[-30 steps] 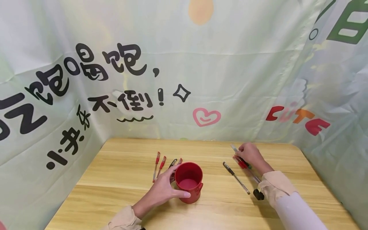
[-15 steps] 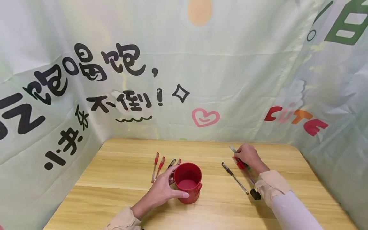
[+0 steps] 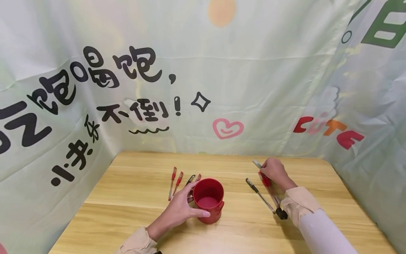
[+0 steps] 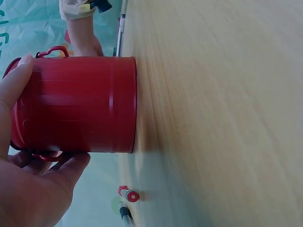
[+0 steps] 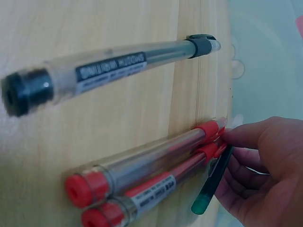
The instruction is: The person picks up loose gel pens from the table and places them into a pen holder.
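Observation:
A red pail-shaped cup with small side loops stands upright on the table, its mouth facing up. My left hand holds it from the left, the thumb across the near side and the fingers behind. In the left wrist view the cup fills the palm side. My right hand pinches a slim dark pen with a green end; its pale other end pokes out past the fingers. Right beside those fingers lie two red pens, side by side. A black pen lies left of them.
Beyond my left hand lie two red pens, a black pen and another red pen, partly hidden by the cup and hand. A printed cloth hangs behind the wooden table and along its sides.
My right hand has shifted slightly, and the pen's green end has gone out of sight in the head view, with more of the red pens showing. My left hand and the cup stay put.

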`<action>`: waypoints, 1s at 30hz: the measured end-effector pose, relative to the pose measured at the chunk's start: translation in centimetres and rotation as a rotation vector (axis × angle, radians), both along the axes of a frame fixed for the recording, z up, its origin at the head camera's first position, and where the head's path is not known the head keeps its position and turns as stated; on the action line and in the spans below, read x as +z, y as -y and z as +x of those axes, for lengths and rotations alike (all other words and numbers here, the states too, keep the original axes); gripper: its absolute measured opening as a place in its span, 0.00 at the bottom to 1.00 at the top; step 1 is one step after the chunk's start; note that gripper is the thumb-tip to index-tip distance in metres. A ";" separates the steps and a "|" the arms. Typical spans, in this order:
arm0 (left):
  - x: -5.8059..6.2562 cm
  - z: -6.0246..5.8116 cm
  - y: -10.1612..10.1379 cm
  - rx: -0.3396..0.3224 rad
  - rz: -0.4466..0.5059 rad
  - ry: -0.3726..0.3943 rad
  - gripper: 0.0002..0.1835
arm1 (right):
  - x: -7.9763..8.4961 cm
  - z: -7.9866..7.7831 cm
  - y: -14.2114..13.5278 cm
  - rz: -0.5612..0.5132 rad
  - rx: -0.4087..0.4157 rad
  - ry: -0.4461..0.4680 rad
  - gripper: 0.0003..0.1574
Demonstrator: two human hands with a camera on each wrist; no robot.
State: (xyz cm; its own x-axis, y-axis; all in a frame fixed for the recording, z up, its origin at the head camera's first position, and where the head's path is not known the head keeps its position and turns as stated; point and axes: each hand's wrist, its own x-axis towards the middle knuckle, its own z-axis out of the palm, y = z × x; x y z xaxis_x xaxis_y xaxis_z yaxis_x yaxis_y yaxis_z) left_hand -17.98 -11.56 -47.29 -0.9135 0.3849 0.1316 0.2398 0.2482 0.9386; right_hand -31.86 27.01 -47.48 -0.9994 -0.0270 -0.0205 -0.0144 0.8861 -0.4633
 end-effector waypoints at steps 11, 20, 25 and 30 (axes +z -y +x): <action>0.3 0.1 -0.1 -0.014 -0.019 -0.015 0.53 | 0.5 0.4 -0.2 -0.007 -0.030 -0.021 0.12; 0.4 0.3 -0.4 0.007 -0.045 -0.032 0.53 | 1.4 1.0 -0.3 -0.059 -0.023 -0.020 0.12; 0.4 0.4 -0.6 0.019 -0.057 -0.038 0.53 | 1.8 1.7 -0.1 -0.059 -0.009 -0.063 0.16; 0.4 0.6 -0.7 0.028 -0.064 -0.039 0.53 | 2.2 2.3 0.3 -0.030 0.010 -0.113 0.16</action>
State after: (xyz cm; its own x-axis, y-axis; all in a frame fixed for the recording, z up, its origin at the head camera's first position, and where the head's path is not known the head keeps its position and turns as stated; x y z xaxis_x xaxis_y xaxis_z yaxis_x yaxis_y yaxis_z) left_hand -17.38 -10.82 -46.87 -0.9189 0.3676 0.1431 0.2676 0.3143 0.9108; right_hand -29.52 26.69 -45.24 -0.9950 -0.0360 0.0931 -0.0768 0.8715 -0.4843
